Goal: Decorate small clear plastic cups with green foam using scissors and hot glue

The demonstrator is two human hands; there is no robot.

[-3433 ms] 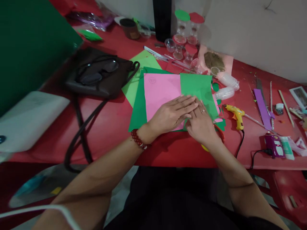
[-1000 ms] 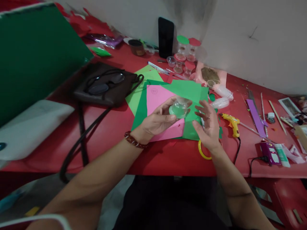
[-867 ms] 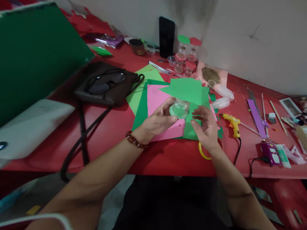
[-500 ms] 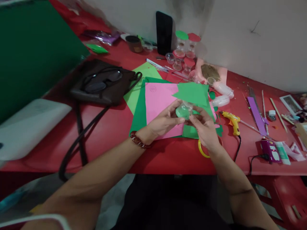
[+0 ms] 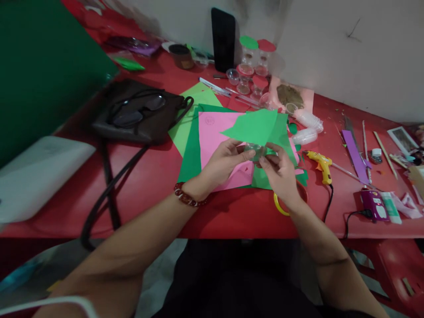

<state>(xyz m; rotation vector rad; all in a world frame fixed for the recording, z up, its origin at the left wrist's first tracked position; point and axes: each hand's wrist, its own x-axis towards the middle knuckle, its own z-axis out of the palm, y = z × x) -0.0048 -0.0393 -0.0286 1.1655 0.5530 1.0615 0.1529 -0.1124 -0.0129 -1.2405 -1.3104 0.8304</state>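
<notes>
Between my two hands is a small clear plastic cup piece [image 5: 254, 151], with green showing through it. My left hand [image 5: 223, 163] grips its left side, thumb in front. My right hand [image 5: 281, 170] has its fingers closed round the right side. A jagged-edged piece of green paper [image 5: 253, 126] sits at the top of the cup piece; I cannot tell whether it is stuck on. Under my hands lie a pink sheet [image 5: 212, 150] and dark green paper [image 5: 190, 163]. Scissors with a yellow handle [image 5: 280, 206] are partly hidden below my right wrist.
Several hourglass-shaped cup pieces [image 5: 244, 79] stand near a propped phone [image 5: 223, 39]. Brown sand [image 5: 289, 96] lies on pink paper. To the right are stacked clear cups [image 5: 304, 136], a yellow glue gun [image 5: 319, 165] and a purple box [image 5: 374, 205]. A dark bag [image 5: 139, 130] lies left.
The green paper at the top of the cup piece has tilted and shifted left. The cup piece has turned, so its round green face no longer faces me. Both hands still hold it.
</notes>
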